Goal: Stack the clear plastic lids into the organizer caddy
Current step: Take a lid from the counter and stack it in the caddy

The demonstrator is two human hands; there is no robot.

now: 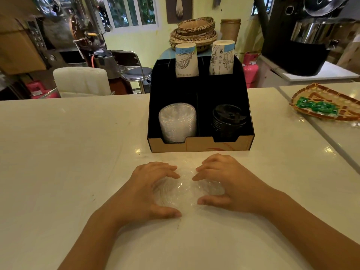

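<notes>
Left hand [151, 189] and right hand [224, 185] cup clear lids [187, 190] on the counter [58, 152], before the caddy [200, 145].

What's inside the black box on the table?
In the caddy: clear lids front left, black lids front right, two stacks of paper cups behind. Its walls hide the stacks' bottoms.

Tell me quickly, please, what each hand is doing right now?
Left hand: curled round the clear lids on the counter.
Right hand: curled round the same lids from the other side.
</notes>
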